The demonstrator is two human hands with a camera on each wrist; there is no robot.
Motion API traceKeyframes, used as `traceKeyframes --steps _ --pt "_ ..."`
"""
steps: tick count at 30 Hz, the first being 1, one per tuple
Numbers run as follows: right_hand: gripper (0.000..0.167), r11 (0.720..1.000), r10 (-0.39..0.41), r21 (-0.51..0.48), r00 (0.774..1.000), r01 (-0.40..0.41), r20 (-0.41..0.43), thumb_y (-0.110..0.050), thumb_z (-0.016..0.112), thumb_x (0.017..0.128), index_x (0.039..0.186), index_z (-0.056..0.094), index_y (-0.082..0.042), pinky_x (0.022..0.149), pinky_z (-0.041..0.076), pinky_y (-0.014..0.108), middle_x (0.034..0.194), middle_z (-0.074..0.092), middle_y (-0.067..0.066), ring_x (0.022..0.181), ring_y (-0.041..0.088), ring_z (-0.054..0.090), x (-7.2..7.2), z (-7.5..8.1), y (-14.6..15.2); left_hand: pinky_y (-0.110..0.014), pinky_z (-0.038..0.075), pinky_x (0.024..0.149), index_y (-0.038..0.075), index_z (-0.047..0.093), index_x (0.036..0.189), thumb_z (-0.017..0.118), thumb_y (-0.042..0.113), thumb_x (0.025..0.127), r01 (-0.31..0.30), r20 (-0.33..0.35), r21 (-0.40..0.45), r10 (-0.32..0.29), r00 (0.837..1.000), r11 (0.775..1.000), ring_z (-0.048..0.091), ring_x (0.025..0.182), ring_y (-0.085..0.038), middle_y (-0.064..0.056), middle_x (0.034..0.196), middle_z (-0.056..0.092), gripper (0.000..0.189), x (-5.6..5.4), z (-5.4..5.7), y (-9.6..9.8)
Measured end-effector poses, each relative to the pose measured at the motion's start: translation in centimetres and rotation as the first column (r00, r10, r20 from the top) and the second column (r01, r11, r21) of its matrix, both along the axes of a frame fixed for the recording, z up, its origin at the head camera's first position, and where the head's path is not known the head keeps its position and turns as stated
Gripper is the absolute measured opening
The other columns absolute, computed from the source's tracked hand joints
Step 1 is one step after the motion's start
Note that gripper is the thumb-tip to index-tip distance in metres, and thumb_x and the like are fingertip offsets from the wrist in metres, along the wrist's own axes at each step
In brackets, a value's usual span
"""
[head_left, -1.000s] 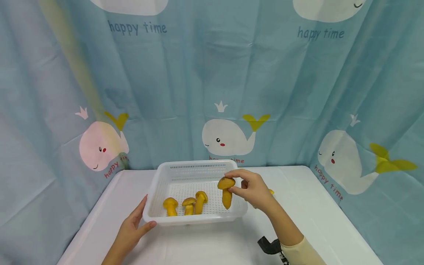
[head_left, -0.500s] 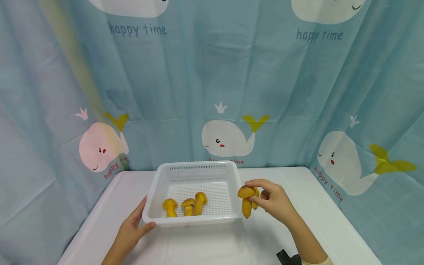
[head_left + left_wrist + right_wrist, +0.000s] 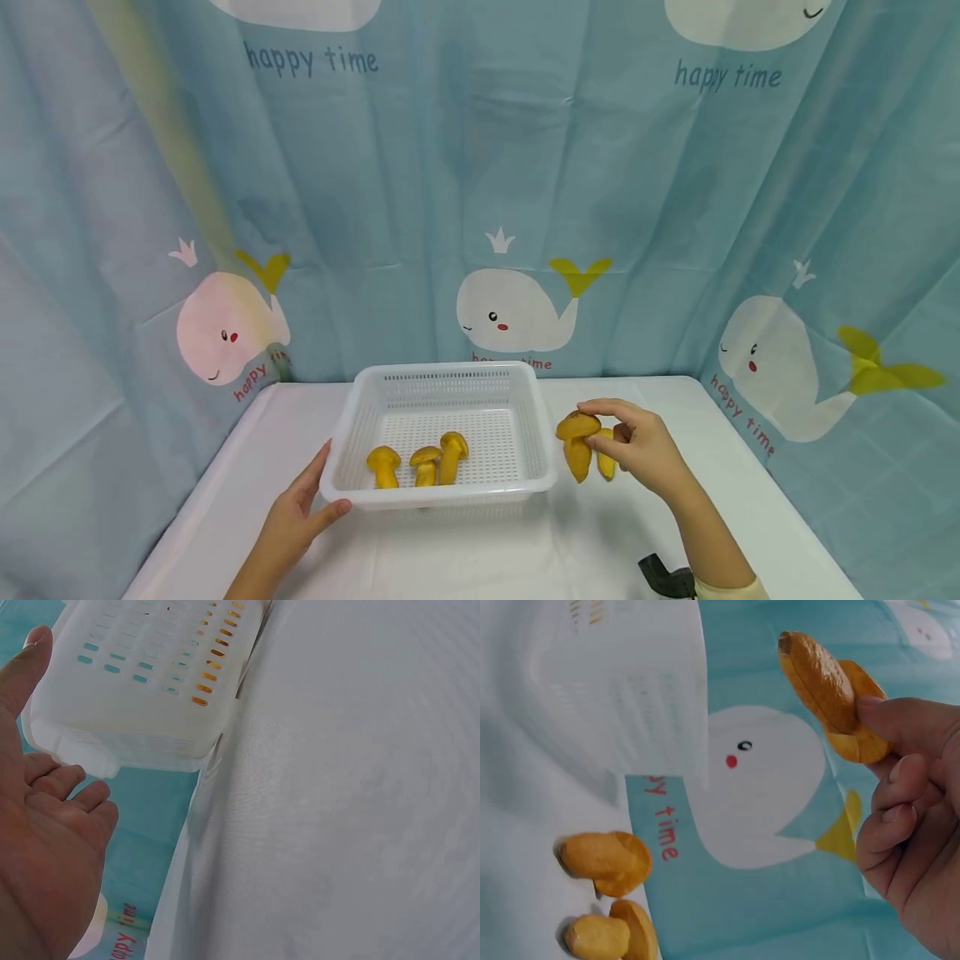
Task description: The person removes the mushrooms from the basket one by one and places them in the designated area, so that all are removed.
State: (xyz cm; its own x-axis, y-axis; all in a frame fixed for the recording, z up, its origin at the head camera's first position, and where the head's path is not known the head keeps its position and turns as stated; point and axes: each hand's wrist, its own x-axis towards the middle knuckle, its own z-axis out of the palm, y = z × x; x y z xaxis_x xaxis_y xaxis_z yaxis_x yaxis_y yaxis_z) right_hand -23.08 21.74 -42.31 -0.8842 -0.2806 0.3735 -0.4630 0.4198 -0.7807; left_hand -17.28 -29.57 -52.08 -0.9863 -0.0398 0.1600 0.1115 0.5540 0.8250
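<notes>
In the head view my right hand (image 3: 636,446) pinches a yellow-brown mushroom (image 3: 577,447) by its cap, stem pointing down, just right of the white basket. The right wrist view shows this mushroom (image 3: 817,679) between thumb and fingers, the other fingers curled. Two more mushrooms lie on the table there, one (image 3: 606,862) above the other (image 3: 611,935); in the head view the right hand partly hides them. My left hand (image 3: 291,518) touches the front left corner of the slotted basket (image 3: 450,497), thumb at the front rim, fingers extended along the left side.
Inside the basket stand or lean three mushrooms, at left (image 3: 384,467), middle (image 3: 425,467) and right (image 3: 453,457). The white table (image 3: 457,558) ends at a blue whale-print curtain (image 3: 420,208) behind and at both sides.
My right hand has carried the mushroom from over the basket's right part out past its right rim, above the table. The left hand and basket have stayed nearly still.
</notes>
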Motion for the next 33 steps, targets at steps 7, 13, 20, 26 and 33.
traceKeyframes --steps 7,13,20,26,33 --pt "0.039 0.996 -0.081 0.029 0.997 0.08 0.021 -0.025 0.081 0.09 0.128 0.071 -0.024 0.039 0.043 0.026 0.125 0.071 -0.003 0.046 0.014 0.043 -1.3 -0.4 2.5 -0.008 0.027 0.103 0.033 0.022 0.164 0.078 0.03 0.093 0.007 0.008 0.021 -0.007 1.0 1.0 0.025 0.154 -0.021 0.002 0.169 0.024 0.091 0.1 0.2 0.0" --pt "0.042 0.982 -0.175 0.087 0.981 0.168 0.087 -0.03 0.079 0.091 0.132 0.069 -0.024 0.041 0.042 0.028 0.122 0.071 0.004 0.046 0.017 0.045 -2.3 -1.3 5.0 -0.043 0.034 0.113 0.032 0.021 0.164 0.078 0.033 0.092 0.005 0.02 0.014 -0.006 1.0 1.0 0.027 0.152 -0.039 0.0 0.169 0.023 0.092 -0.1 0.2 0.1" --pt "0.045 0.958 -0.272 0.138 0.946 0.251 0.173 -0.037 0.078 0.092 0.134 0.067 -0.028 0.043 0.04 0.029 0.074 0.067 0.005 0.046 0.024 0.048 -3.4 -2.6 7.9 -0.006 0.026 0.102 0.031 0.021 0.164 0.078 0.031 0.093 0.01 0.02 0.022 -0.01 1.0 1.0 0.025 0.153 -0.037 0.0 0.169 0.022 0.092 -0.1 0.1 0.0" --pt "0.046 0.952 -0.303 0.123 0.922 0.28 0.241 -0.033 0.078 0.093 0.136 0.066 -0.024 0.044 0.04 0.03 0.073 0.067 0.008 0.048 0.032 0.049 -4.3 -4.1 9.6 -0.006 0.026 0.103 0.03 0.021 0.164 0.077 0.032 0.093 0.005 0.026 0.023 -0.006 1.0 1.0 0.025 0.152 -0.037 0.0 0.169 0.022 0.091 -0.1 0.3 0.0" --pt "0.047 0.949 -0.315 0.128 0.903 0.29 0.292 -0.028 0.077 0.093 0.137 0.066 -0.018 0.045 0.042 0.03 0.105 0.072 0.013 0.048 0.027 0.049 -5.2 -6.5 11.0 -0.026 0.031 0.111 0.032 0.02 0.164 0.076 0.034 0.093 -0.008 0.058 0.004 0.007 0.998 1.0 0.025 0.153 -0.037 0.001 0.169 0.022 0.091 -0.2 0.2 0.1"
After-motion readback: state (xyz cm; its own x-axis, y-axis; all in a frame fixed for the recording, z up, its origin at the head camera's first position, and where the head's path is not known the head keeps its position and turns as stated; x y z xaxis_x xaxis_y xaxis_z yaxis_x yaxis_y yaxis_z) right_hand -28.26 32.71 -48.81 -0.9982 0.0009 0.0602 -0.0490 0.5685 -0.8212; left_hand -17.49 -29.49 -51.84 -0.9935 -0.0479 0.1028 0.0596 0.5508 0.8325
